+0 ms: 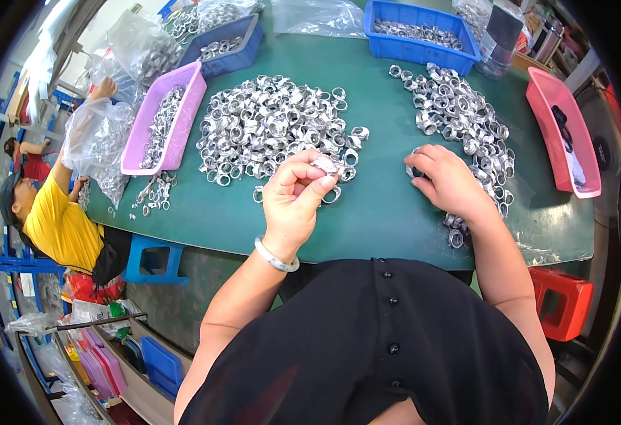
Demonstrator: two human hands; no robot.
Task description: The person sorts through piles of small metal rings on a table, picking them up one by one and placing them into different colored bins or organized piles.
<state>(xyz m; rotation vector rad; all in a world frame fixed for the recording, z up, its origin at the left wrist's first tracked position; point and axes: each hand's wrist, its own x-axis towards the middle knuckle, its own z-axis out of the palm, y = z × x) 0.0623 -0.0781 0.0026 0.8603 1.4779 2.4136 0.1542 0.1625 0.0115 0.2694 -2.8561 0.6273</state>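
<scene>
My left hand (289,198), with a pale bangle at the wrist, pinches a silvery metal ring (324,166) between thumb and fingers. It is at the near edge of a broad pile of similar metal rings (261,124) on the green table (374,212). A few loose rings lie just under and beside that hand. My right hand (452,180) rests low over the table, next to a longer heap of rings (463,117) on the right. Its fingers are curled around another metal ring (412,171), partly hidden by the fingertips.
A pink basket of rings (198,88) and a blue bin (252,49) stand left; another blue bin (424,60) is at the back. At right is a pink basket (537,127) holding a dark item. A person in a yellow shirt (62,227) handles clear bags at far left.
</scene>
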